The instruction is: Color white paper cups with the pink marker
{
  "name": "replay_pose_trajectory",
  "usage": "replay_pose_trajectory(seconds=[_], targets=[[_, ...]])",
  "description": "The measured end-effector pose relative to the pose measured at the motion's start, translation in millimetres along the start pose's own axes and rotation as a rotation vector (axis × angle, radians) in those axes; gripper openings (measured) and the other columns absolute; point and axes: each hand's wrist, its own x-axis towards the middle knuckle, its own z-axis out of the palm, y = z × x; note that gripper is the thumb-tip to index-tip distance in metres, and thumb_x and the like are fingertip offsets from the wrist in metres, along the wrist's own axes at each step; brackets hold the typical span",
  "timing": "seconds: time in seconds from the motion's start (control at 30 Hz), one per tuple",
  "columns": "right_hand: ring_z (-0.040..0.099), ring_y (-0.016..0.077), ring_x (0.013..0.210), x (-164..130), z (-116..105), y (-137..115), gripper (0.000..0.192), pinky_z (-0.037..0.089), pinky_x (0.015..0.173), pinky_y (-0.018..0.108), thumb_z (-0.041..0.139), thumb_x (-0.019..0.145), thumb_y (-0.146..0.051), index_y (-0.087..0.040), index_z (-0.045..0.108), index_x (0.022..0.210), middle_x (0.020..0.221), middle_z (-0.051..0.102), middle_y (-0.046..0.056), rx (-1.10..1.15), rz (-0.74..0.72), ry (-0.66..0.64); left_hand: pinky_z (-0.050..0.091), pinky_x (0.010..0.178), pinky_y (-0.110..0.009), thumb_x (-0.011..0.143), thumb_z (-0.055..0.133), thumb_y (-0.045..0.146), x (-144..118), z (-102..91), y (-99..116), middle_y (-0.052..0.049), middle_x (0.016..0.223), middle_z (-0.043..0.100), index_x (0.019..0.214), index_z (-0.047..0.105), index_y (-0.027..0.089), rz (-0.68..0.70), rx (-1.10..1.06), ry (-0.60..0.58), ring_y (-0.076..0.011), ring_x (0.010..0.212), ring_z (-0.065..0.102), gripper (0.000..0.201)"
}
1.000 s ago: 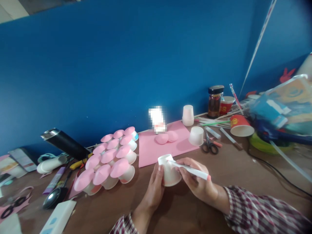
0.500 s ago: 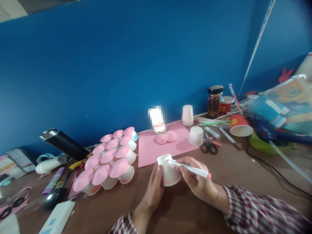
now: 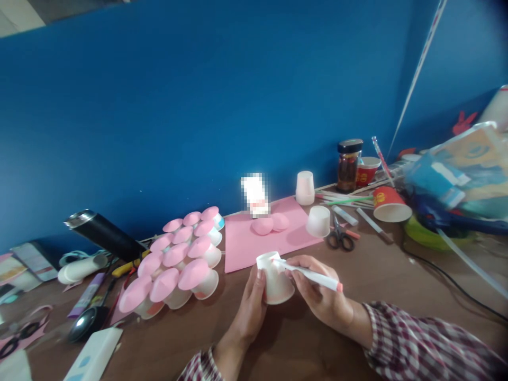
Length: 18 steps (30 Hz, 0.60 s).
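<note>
1. The left hand (image 3: 249,307) has its grip closed around the side of a small white paper cup (image 3: 275,279), which stands upside down on the brown surface (image 3: 301,338) just in front of the person. The right hand (image 3: 317,296) has its grip clamped on a white marker (image 3: 311,275), its tip touching the cup near the upturned base and its pink end pointing right.
2. The cup is light and thin. I judge that a squeeze from the left fingers could dent its wall, and the marker line would then wobble or skip.
3. Pressing the tip hard against the side could tilt the cup or slide it along the surface, since only one hand steadies it.
4. The right fingers lie close to the marked spot, so fresh ink could smear onto them or across the cup.
5. Just beyond the cup lies a pink paper sheet (image 3: 254,241) with two pink discs (image 3: 272,224) on it; a slipped tip could stain the sheet's near edge.
6. To the left stands a tight cluster of pink-topped cups (image 3: 177,262), near the left elbow's path; a wide move could knock them over.
7. Scissors (image 3: 340,236) and a red paper cup (image 3: 391,205) lie well apart to the right, so they pose little risk.
</note>
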Motion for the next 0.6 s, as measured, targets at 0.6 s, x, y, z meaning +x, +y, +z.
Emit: replay_pose_trajectory(seconds=[0.6], targets=[[0.070,0.0151,0.070,0.1,2.7,2.5,0.010,0.056,0.065,0.023,0.054,0.092,-0.021,-0.021,0.061,0.099,0.083,0.071,0.003,-0.007,-0.006,0.004,0.035,0.108,-0.042,0.093,0.049,0.043,1.3,1.9,0.0,-0.011,0.129,0.061,0.128,0.057,0.018,-0.067,-0.191,0.053,-0.0282,0.125,0.051,0.044]])
